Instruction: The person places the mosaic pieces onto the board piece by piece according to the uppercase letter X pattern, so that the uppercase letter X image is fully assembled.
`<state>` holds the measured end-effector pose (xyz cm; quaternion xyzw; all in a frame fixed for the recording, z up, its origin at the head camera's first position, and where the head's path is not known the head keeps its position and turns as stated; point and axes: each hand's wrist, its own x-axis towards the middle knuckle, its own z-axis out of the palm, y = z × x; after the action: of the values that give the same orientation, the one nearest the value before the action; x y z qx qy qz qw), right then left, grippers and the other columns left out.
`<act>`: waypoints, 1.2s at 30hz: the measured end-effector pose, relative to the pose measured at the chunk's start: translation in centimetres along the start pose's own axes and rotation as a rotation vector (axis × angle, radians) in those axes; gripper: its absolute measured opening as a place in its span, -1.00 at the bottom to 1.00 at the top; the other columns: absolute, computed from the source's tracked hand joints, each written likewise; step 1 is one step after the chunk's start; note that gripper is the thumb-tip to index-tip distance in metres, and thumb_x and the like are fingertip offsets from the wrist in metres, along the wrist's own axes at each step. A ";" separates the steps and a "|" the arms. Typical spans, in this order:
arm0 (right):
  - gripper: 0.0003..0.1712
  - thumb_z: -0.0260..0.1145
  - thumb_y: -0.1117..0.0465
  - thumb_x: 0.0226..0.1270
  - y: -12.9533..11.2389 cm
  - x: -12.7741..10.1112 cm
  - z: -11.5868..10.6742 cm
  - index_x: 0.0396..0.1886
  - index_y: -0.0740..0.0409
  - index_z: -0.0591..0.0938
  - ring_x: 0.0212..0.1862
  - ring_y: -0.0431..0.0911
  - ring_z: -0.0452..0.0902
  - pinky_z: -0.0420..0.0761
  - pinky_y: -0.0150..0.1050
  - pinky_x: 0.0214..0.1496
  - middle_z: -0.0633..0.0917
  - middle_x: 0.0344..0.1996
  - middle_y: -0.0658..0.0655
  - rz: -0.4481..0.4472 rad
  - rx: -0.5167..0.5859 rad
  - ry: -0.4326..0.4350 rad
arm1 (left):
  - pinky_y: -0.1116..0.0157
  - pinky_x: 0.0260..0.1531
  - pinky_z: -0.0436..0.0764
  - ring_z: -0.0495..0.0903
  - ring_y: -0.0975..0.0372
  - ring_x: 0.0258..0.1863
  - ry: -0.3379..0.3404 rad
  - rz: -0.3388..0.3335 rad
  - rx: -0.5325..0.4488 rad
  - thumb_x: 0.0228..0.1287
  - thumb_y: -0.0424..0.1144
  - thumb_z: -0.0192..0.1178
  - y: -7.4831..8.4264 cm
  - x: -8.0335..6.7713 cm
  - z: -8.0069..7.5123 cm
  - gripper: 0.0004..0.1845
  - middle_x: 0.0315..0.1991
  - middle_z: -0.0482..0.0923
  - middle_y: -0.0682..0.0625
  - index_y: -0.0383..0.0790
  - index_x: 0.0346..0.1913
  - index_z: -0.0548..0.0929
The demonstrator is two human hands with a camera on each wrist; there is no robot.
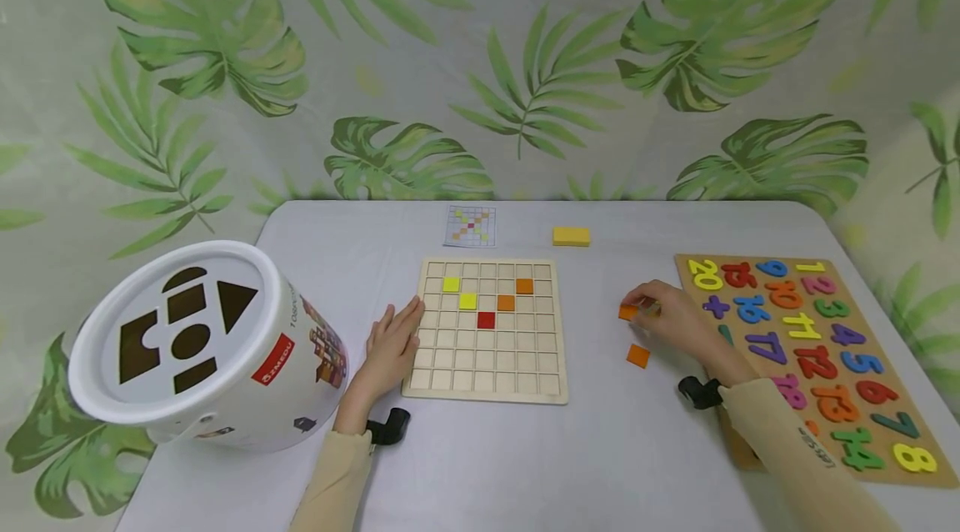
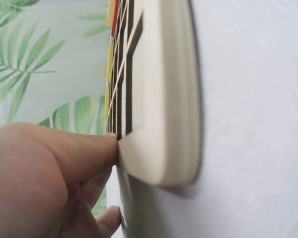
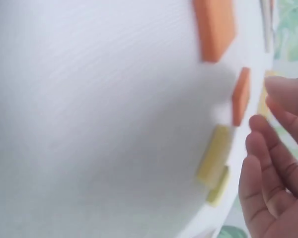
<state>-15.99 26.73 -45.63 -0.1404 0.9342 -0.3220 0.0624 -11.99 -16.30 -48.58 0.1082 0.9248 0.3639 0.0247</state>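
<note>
Head cam: my left hand (image 1: pixel 392 346) lies flat on the worktop (image 1: pixel 480 457), fingers straight, pressed against the left edge of the wooden grid board (image 1: pixel 487 382). Grip is relaxed, holding nothing. Board carries two yellow tiles (image 1: pixel 459 293), two orange ones (image 1: pixel 515 294) and one red tile (image 1: pixel 486 319). My right hand (image 1: pixel 671 317) sits right of the board, fingers bent over an orange tile (image 1: pixel 627 312) with a yellowish piece beside it; can't tell from here whether it has hold of anything. A second orange tile (image 1: pixel 638 356) lies loose just below the hand. Number puzzle (image 1: pixel 817 332) at far right, shape-sorter bucket (image 1: pixel 202 340) on its side at left, pattern card (image 1: pixel 470 226) and a yellow block (image 1: pixel 572 236) behind the board.

Left wrist cam: fingertip (image 2: pixel 102 148) touching the rounded corner of the board (image 2: pixel 164 99). Fingers are not wrapped round it.

Right wrist cam: blurry. Fingers (image 3: pixel 268 163) loosely curved and spread, apart from the tiles, gripping nothing. Orange tile (image 3: pixel 241 95) and two yellow pieces (image 3: pixel 214 156) lie on the worktop just beside the fingertips; the other orange tile (image 3: pixel 214 27) is further off.
</note>
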 end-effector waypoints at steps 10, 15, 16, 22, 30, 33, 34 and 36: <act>-0.79 0.31 0.42 0.12 0.2 0.6 0.3 -0.20 0.30 0.62 -0.13 0.12 0.47 0.48 0.10 0.00 0.61 -0.22 0.20 -0.009 -0.086 -0.023 | -0.29 0.24 -0.30 -0.20 -0.26 0.42 0.003 0.002 0.003 0.36 -0.47 -0.03 -0.1 0.0 0.1 -0.45 0.45 0.08 -0.22 -0.40 0.40 0.23; -0.78 0.32 0.39 0.14 -1.3 1.1 1.0 -0.17 0.29 0.62 -0.15 0.08 0.47 0.51 0.03 -0.06 0.60 -0.23 0.17 -0.015 -0.044 -0.031 | -0.30 0.23 -0.28 -0.18 -0.28 0.41 0.010 0.015 0.004 0.36 -0.48 -0.03 0.1 -0.1 0.0 -0.46 0.44 0.11 -0.24 -0.42 0.39 0.25; -0.78 0.33 0.40 0.14 -1.8 1.2 1.2 -0.17 0.28 0.63 -0.15 0.07 0.47 0.51 0.01 -0.07 0.60 -0.23 0.16 -0.017 -0.036 -0.031 | -0.30 0.23 -0.27 -0.17 -0.28 0.41 0.010 0.014 0.006 0.36 -0.48 -0.03 0.2 -0.1 -0.1 -0.46 0.44 0.11 -0.24 -0.42 0.39 0.25; -0.77 0.35 0.44 0.11 -5.3 2.1 3.1 -0.19 0.23 0.65 -0.15 0.02 0.47 0.51 -0.08 -0.11 0.61 -0.24 0.09 -0.102 0.014 -0.037 | -0.29 0.24 -0.28 -0.19 -0.27 0.41 -0.002 0.002 0.006 0.36 -0.49 -0.03 0.1 -0.1 -0.1 -0.46 0.44 0.10 -0.22 -0.40 0.40 0.24; -0.79 0.38 0.40 0.11 -11.1 3.7 6.7 -0.21 0.20 0.65 -0.17 -0.02 0.46 0.50 -0.14 -0.08 0.60 -0.26 0.01 -0.235 0.090 -0.153 | -0.29 0.24 -0.28 -0.18 -0.26 0.41 -0.001 0.004 -0.002 0.36 -0.48 -0.03 0.1 -0.1 -0.1 -0.46 0.44 0.10 -0.22 -0.40 0.40 0.25; -0.79 0.37 0.38 0.12 -13.0 4.3 7.9 -0.21 0.18 0.66 -0.17 -0.04 0.47 0.50 -0.19 -0.07 0.60 -0.26 -0.01 -0.291 0.072 -0.180 | -0.28 0.25 -0.29 -0.19 -0.26 0.42 -0.006 0.002 -0.001 0.37 -0.47 -0.03 0.1 0.0 -0.1 -0.46 0.45 0.09 -0.21 -0.39 0.40 0.24; -0.80 0.37 0.37 0.13 -13.7 4.5 8.3 -0.21 0.18 0.66 -0.17 -0.05 0.48 0.50 -0.20 -0.08 0.60 -0.26 -0.01 -0.307 0.065 -0.189 | -0.28 0.24 -0.28 -0.18 -0.26 0.41 -0.005 0.004 -0.001 0.37 -0.47 -0.03 0.1 0.0 -0.1 -0.46 0.44 0.09 -0.22 -0.39 0.40 0.25; -0.81 0.36 0.36 0.13 -14.7 4.9 9.1 -0.22 0.16 0.66 -0.17 -0.08 0.48 0.50 -0.22 -0.08 0.60 -0.28 -0.03 -0.327 0.055 -0.198 | -0.27 0.25 -0.29 -0.19 -0.26 0.42 -0.007 -0.001 -0.003 0.37 -0.47 -0.03 0.1 -0.1 -0.1 -0.46 0.45 0.09 -0.21 -0.39 0.40 0.24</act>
<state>-15.53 8.88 -43.75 -0.3197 0.8790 -0.3380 0.1047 -11.93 -16.30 -48.46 0.1088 0.9243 0.3648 0.0285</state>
